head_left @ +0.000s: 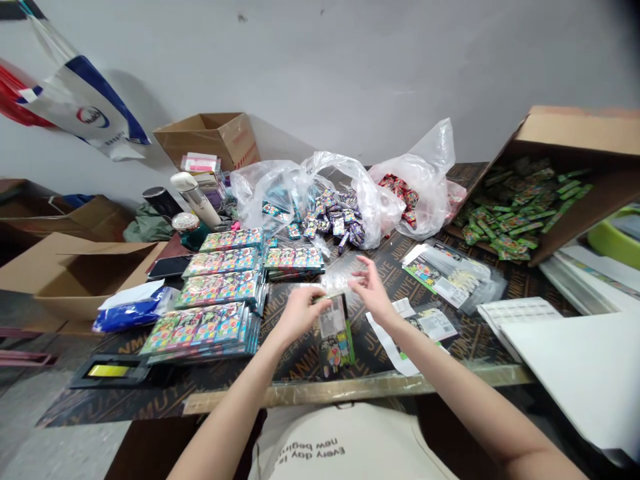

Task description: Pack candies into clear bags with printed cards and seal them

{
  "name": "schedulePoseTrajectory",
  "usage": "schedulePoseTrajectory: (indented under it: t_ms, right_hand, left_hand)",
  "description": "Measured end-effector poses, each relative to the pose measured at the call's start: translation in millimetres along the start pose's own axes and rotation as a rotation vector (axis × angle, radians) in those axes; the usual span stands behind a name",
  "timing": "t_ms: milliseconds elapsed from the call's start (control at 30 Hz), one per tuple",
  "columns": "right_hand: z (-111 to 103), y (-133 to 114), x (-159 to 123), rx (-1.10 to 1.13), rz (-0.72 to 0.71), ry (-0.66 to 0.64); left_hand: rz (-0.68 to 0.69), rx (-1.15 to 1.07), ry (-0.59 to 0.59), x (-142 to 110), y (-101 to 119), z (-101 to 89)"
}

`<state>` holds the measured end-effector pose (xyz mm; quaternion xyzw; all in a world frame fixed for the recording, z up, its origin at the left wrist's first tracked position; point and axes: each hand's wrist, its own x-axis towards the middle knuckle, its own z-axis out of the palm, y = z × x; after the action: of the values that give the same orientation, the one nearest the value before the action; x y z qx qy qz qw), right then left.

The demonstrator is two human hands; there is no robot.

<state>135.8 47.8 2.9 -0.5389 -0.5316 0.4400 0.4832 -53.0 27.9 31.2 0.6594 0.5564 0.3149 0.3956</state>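
Observation:
My left hand (301, 312) pinches the top edge of a printed plastic pouch (336, 340), dark with green and colourful print, that hangs near the table's front edge. Fingers apart, my right hand (373, 288) is just right of the pouch's top and holds nothing that I can see. Clear plastic (336, 280) lies behind both hands. To the right is a pile of similar pouches (445, 277), and nearer my right forearm lie more pouches (434, 323) with a white paper strip (393, 340).
Stacks of colourful flat packs (215, 287) stand on the left. Behind are clear bags of small wrapped packets (337, 217) and red packets (403, 197). A tipped carton (560, 140) spills green packets (505, 223). A tape dispenser (110, 370) sits at front left, bottles (195, 200) farther back.

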Motion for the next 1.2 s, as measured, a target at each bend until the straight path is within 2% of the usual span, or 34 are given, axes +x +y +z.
schedulePoseTrajectory:
  t_ms: [100,133,200,267,333,400,467,567,633,667,700,767,867,933,1100,1200]
  right_hand:
    - [-10.8,12.7,-4.2,-0.001,0.014,0.208]
    - [-12.0,16.0,-8.1,0.033,0.054,0.231]
    - [-10.8,20.1,-17.5,0.162,0.157,0.197]
    - [-8.3,19.2,-24.5,0.311,0.204,0.152]
    - [-9.8,12.9,-25.9,0.398,0.162,0.174]
    - [-16.9,2.3,-21.9,0.378,0.083,0.206]
    - [-25.1,-9.7,-16.1,0.275,0.014,0.123]
    - [-25.2,-23.7,-11.2,0.048,-0.085,-0.193]
    - [-15.1,-27.6,-12.6,-0.078,-0.166,-0.366]
    - [-9.0,-27.7,-14.4,-0.116,-0.204,-0.408]
    - [-3.4,-26.6,-16.8,-0.131,-0.235,-0.413]
    - [3.3,-21.3,-22.4,-0.095,-0.264,-0.33]
    - [1.4,-8.2,-32.7,0.003,-0.263,-0.169]
    - [-2.9,0.2,-40.6,-0.003,-0.283,-0.124]
    - [-9.2,1.8,-52.6,-0.216,-0.447,-0.087]
    - [-15.1,-14.2,-43.3,-0.259,-0.392,-0.167]
  left_hand:
    - [-0.041,-0.315,0.246,4.9,-12.6,-19.9]
    - [-0.079,-0.456,0.334,4.8,-16.5,-23.2]
    - [-0.14,-0.712,0.431,0.8,-22.6,-22.1]
    - [-0.163,-0.867,0.437,-8.5,-27.4,-12.3]
    - [-0.187,-0.908,0.354,-21.3,-33.2,0.6]
    - [-0.223,-0.824,0.247,-33.9,-39.4,10.5]
    - [-0.2,-0.599,0.264,-42.0,-41.3,14.6]
    - [0.013,-0.225,0.383,-42.7,-28.2,14.4]
    - [0.201,-0.106,0.313,-37.9,-12.1,14.3]
    - [0.278,-0.083,0.253,-35.1,-4.6,14.7]
    - [0.332,-0.068,0.2,-32.6,1.6,15.2]
    - [0.362,-0.039,0.152,-28.9,7.8,16.0]
    - [0.331,-0.003,0.164,-26.9,5.1,16.7]
    - [0.335,0.011,0.169,-26.5,1.5,17.8]
    - [0.384,0.045,0.162,-26.3,1.8,21.6]
    - [0.381,0.042,0.149,-26.5,3.8,20.7]
